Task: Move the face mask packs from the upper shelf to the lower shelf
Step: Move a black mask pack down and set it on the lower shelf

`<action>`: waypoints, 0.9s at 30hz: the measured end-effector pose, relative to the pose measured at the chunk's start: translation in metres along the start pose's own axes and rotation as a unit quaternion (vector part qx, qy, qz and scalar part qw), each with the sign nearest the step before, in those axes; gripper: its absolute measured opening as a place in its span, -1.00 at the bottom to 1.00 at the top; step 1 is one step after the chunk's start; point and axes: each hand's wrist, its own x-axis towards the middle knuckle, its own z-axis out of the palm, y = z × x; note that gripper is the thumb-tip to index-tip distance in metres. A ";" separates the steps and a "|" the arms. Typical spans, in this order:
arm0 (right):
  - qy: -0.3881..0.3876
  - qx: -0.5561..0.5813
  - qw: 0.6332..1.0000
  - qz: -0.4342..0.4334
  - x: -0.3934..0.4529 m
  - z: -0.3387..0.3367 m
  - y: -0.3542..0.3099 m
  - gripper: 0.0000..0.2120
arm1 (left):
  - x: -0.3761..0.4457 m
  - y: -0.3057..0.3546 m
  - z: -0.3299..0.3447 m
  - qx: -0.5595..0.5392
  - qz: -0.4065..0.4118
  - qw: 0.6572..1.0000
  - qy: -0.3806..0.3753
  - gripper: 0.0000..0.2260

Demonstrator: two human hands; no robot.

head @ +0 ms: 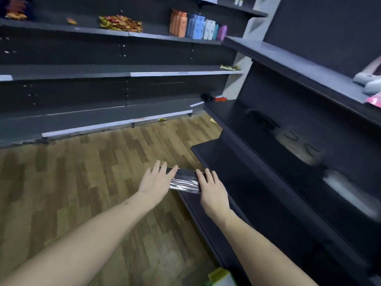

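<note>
Two hands over dark lower shelf, wood floor.

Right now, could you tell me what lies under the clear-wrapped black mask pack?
The dark lower shelf edge and wooden floor; the left hand and right hand cover its ends.

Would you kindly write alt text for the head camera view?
Two bare hands, left hand and right hand, hold a clear-wrapped pack of dark face masks at the edge of a low dark shelf. Wood-pattern floor lies below.
</note>
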 end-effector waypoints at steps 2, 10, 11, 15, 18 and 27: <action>0.007 -0.018 0.999 0.033 0.017 -0.005 0.024 -0.32 | 0.040 0.013 -0.007 -0.001 0.039 0.999 0.004 -0.27; 0.030 -0.048 0.990 0.128 0.086 -0.024 0.126 -0.31 | 0.180 0.072 -0.035 0.029 0.135 0.989 0.059 -0.22; 0.040 -0.048 0.988 0.140 0.095 -0.026 0.136 -0.31 | 0.196 0.077 -0.040 0.035 0.148 0.986 0.066 -0.23; 0.067 -0.064 0.981 0.173 0.131 -0.034 0.175 -0.32 | 0.249 0.092 -0.060 0.038 0.176 0.977 0.114 -0.32; 0.068 -0.056 0.975 0.203 0.146 -0.040 0.192 -0.32 | 0.281 0.101 -0.066 0.040 0.202 0.970 0.127 -0.34; 0.059 -0.037 0.956 0.286 0.202 -0.038 0.241 -0.26 | 0.382 0.123 -0.078 -0.007 0.270 0.953 0.135 -0.34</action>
